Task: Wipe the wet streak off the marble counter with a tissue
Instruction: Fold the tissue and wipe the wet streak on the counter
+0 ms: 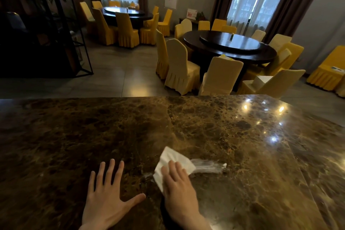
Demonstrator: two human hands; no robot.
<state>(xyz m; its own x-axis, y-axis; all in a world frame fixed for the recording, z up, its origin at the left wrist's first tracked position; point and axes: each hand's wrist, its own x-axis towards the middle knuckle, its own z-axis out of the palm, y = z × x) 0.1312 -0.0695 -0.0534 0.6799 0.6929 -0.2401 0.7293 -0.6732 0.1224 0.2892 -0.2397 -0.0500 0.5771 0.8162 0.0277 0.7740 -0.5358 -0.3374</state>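
A white tissue (172,160) lies flat on the brown marble counter (233,136), near its front edge. My right hand (177,186) presses down on the tissue with flat fingers. A shiny wet streak (209,167) runs to the right from under the tissue, and a small wet patch (147,176) shows at the tissue's left edge. My left hand (108,196) rests palm down on the counter to the left, fingers spread, holding nothing.
Beyond the counter's far edge are two dark round dining tables (231,46) ringed by yellow-covered chairs (179,67). A black metal shelf frame (61,24) stands at the far left. Ceiling lights glare on the counter's right part (280,110).
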